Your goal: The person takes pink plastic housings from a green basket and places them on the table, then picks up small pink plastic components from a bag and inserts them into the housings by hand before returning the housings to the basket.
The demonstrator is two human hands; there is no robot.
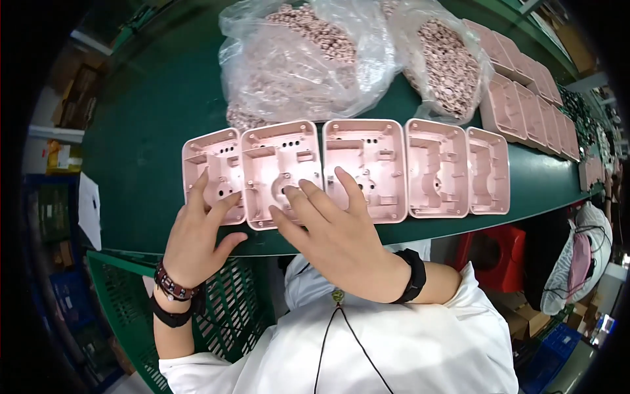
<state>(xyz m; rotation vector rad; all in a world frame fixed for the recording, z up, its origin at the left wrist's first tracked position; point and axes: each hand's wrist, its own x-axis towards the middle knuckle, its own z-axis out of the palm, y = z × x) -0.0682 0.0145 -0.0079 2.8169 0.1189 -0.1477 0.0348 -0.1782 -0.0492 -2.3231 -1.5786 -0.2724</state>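
Several pink plastic housings stand side by side in a row along the near edge of the green table, open sides up, with posts, ribs and small holes inside. My left hand [200,233] rests over the leftmost housing [194,156], fingers spread, fingertips reaching inside it. My right hand [328,226] lies over the second housing [259,171], its fingers apart and some tips near the round boss inside; one finger extends over the third housing [344,154]. Neither hand visibly grips anything. Further right are a fourth housing [453,141] and a fifth housing [489,148].
Behind the row lie a large clear plastic bag [295,85] and a smaller bag [446,65], both full of small pink parts. More pink housings [508,108] are lined up at the far right. A green crate [230,302] stands below the table edge, and a red stool [502,256] to the right.
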